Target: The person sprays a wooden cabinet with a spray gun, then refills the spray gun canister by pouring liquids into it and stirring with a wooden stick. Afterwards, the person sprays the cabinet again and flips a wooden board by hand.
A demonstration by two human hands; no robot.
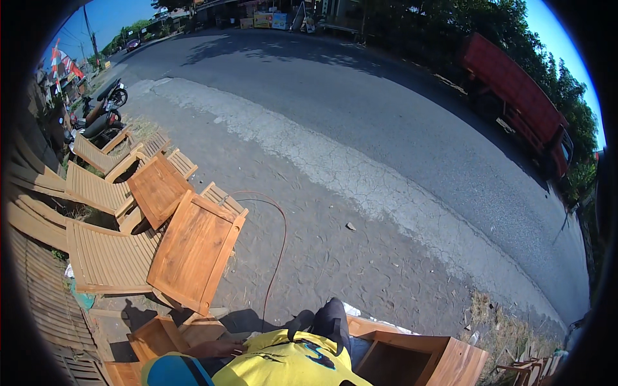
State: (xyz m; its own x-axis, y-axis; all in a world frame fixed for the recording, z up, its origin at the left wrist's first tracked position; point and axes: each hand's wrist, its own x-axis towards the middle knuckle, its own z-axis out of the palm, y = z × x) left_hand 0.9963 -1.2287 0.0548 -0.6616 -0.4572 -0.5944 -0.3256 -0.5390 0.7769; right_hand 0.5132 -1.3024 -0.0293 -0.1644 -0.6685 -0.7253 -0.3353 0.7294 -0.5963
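My left hand [221, 348] is low in the head view, close against the front of my yellow shirt [283, 360]. Its fingers are small and shadowed, so I cannot make out whether they hold anything. Beside that hand are brown wooden box-like pieces [156, 341]. My right hand does not show. To the right of my leg [331, 321] lies a wooden cabinet frame [460, 363] with a dark hollow inside. Farther left, a smooth wooden panel [196, 251] leans across slatted wooden chairs [106, 257], and a smaller panel [159, 186] rests behind it.
A thin reddish hose [284, 238] curves over the sandy ground. Parked motorbikes [100, 122] stand beyond the chairs. An asphalt road [335, 109] crosses the far side, with a red truck [515, 90] on it. A stone [351, 226] lies mid-ground; more wooden furniture [528, 373] is at lower right.
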